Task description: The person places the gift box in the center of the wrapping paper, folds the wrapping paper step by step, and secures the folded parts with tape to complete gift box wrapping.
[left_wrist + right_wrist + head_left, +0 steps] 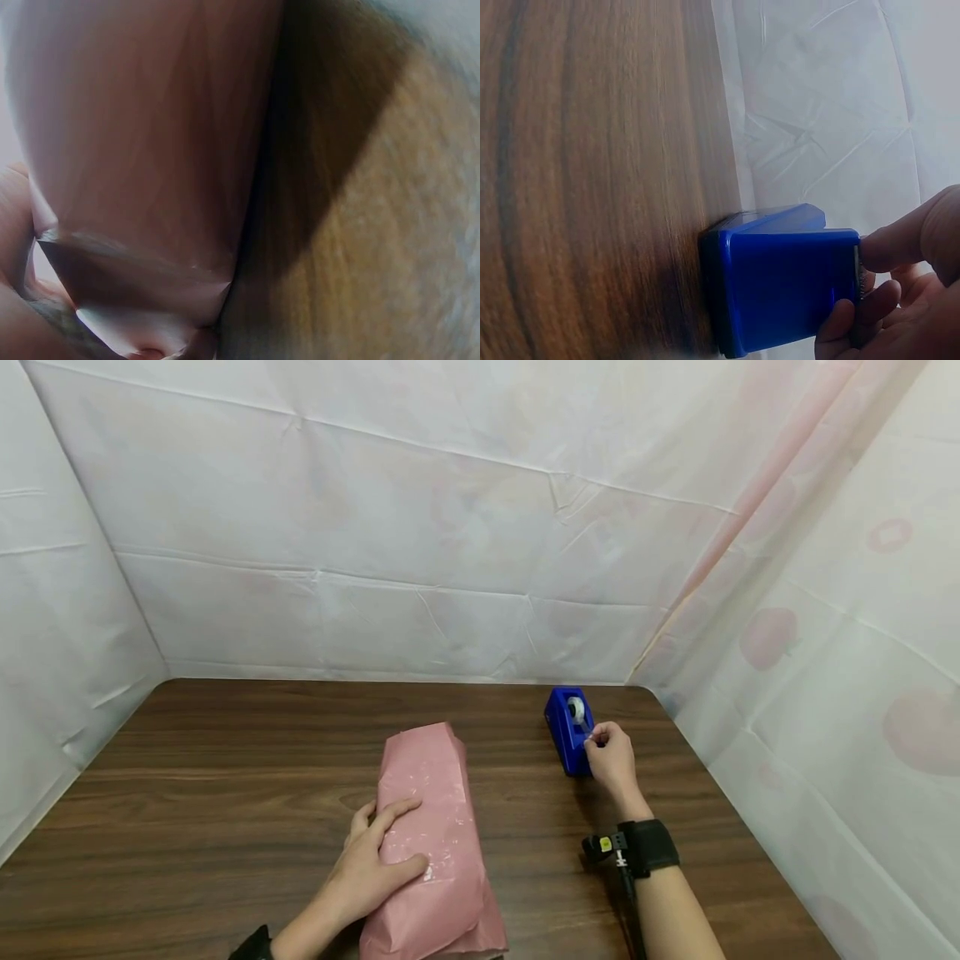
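A pink wrapped package (431, 827) with glossy tape on its top lies lengthwise on the table. My left hand (375, 860) rests on its left part, thumb and fingers spread over the upper face. Its pink side fills much of the left wrist view, with fingers at the lower left. Farther right stands a blue tape dispenser (562, 735) with a roll of clear tape (576, 710) in it. At the dispenser's front end, my right hand (613, 760) pinches the end of the tape between thumb and fingers; in the right wrist view the fingertips (881, 251) are right at the cutting edge.
The brown wood-grain table (225, 793) meets a pale cloth backdrop (375, 527) at the rear and on both sides. The dispenser stands near the table's back right corner. A black wrist strap with a small camera (600, 846) sits on the right wrist, its cable trailing down.
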A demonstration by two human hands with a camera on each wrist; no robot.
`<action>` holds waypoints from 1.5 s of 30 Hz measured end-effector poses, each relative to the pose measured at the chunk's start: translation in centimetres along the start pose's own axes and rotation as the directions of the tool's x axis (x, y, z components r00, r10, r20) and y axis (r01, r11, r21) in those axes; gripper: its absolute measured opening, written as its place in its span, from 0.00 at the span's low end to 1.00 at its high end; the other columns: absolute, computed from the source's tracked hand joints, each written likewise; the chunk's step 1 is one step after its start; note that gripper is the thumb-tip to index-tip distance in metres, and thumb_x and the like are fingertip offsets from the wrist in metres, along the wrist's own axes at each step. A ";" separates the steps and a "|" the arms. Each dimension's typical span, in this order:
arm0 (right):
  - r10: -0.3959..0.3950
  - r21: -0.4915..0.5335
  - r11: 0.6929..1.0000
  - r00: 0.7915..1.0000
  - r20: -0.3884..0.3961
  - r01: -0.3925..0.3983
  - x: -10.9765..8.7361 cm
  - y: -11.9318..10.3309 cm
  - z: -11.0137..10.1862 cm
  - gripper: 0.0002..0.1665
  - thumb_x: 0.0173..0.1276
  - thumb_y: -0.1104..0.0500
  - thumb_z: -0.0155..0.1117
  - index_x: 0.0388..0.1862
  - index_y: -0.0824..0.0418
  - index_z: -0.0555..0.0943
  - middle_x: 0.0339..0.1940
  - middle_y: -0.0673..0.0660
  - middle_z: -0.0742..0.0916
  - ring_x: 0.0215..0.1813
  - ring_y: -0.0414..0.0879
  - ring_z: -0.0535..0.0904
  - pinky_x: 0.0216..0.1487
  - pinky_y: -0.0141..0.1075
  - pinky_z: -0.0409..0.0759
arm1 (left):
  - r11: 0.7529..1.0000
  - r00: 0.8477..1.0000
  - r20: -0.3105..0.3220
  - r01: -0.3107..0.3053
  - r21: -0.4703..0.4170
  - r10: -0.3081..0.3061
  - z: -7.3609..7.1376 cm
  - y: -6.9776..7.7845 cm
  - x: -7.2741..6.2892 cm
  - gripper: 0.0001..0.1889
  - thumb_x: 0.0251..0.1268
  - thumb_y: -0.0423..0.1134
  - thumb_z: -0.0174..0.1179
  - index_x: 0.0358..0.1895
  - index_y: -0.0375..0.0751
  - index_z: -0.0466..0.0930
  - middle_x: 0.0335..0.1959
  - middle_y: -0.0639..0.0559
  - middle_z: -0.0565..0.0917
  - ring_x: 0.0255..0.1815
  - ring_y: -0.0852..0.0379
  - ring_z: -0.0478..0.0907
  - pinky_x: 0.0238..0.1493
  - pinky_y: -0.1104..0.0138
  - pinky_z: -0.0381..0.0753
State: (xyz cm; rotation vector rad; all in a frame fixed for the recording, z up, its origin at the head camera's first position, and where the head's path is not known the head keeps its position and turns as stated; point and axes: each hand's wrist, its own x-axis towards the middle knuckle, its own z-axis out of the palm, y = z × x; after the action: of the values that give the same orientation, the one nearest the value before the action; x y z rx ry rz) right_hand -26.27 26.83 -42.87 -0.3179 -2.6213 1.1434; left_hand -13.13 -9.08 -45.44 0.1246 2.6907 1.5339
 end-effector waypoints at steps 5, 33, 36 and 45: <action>-0.009 0.005 1.000 1.000 -0.008 0.009 0.0 0.0 0.1 0.04 0.68 0.66 0.53 0.38 0.65 0.68 0.38 0.61 0.77 0.42 0.53 0.73 0.43 0.41 0.69 | 1.000 1.000 0.003 0.000 0.001 0.000 0.0 0.0 0.0 0.36 0.41 0.49 0.72 0.61 0.71 0.71 0.69 0.35 0.58 0.64 0.33 0.66 0.49 0.47 0.74; 0.182 0.332 0.923 0.981 0.060 -0.192 0.0 -0.6 -0.7 0.16 0.69 0.57 0.59 0.42 0.65 0.64 0.37 0.57 0.77 0.42 0.52 0.81 0.47 0.46 0.82 | 1.000 1.000 0.012 0.006 0.026 -0.007 0.1 -0.2 0.2 0.36 0.43 0.50 0.71 0.62 0.71 0.70 0.70 0.33 0.56 0.66 0.30 0.63 0.49 0.45 0.73; 0.186 0.346 0.918 0.981 0.047 -0.191 0.0 -0.5 -0.7 0.15 0.68 0.58 0.59 0.39 0.64 0.63 0.34 0.56 0.75 0.38 0.48 0.81 0.46 0.43 0.83 | 1.000 1.000 0.012 0.005 0.028 -0.005 0.1 -0.2 0.2 0.36 0.43 0.50 0.71 0.62 0.71 0.70 0.70 0.33 0.56 0.66 0.30 0.63 0.49 0.45 0.74; 0.223 0.410 0.888 0.975 0.011 -0.208 0.0 0.1 -0.3 0.15 0.67 0.62 0.58 0.34 0.61 0.60 0.32 0.56 0.75 0.33 0.43 0.81 0.41 0.38 0.82 | 0.999 1.000 0.023 0.016 0.038 -0.017 0.0 -0.1 0.1 0.35 0.44 0.51 0.71 0.62 0.71 0.70 0.71 0.32 0.55 0.66 0.28 0.62 0.46 0.45 0.74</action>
State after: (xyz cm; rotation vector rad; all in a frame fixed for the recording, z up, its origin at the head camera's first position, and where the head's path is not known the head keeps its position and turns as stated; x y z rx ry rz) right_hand -26.22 27.07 -42.71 -0.5431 -2.2759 1.7025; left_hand -13.27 -9.08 -45.52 0.1202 2.6967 1.4680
